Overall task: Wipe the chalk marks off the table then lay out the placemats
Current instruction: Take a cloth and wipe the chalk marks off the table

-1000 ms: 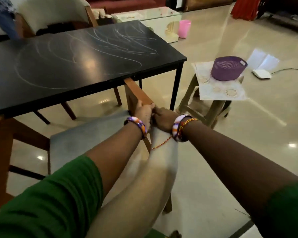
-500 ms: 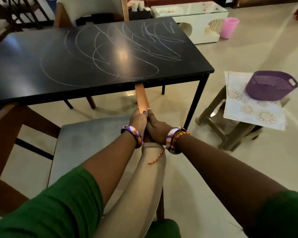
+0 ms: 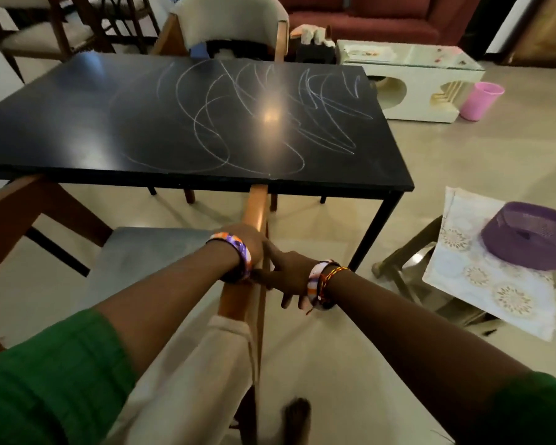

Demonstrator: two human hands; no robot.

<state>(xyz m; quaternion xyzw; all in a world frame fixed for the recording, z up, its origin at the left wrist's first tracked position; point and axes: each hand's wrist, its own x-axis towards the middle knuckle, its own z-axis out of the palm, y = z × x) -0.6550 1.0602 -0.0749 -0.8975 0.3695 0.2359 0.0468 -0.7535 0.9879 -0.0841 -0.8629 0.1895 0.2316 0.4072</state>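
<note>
- Chalk marks (image 3: 264, 114): white loops and scribbles across the centre and right half of the black table (image 3: 77, 149), reaching close to its near edge; none wiped yet
- Placemats (image 3: 482, 284): pale patterned stack on a small stool (image 3: 395, 264), off the table's near right corner, weighted by an upturned purple basket (image 3: 527, 236); likely parked there to keep the tabletop free for wiping
- Chair (image 3: 148, 252): at the table's near edge, wooden arm running under that edge; probably being shifted for access
- Left hand (image 3: 247, 242): wrapped over the chair arm, grasping it
- Right hand (image 3: 289, 274): just beside the left, touching the same arm; fingers hang loose and spread, released rather than clenched
- No cloth or wiper visible anywhere
- Judgement: task at the very start; wiping tool still to be fetched, mats last
</note>
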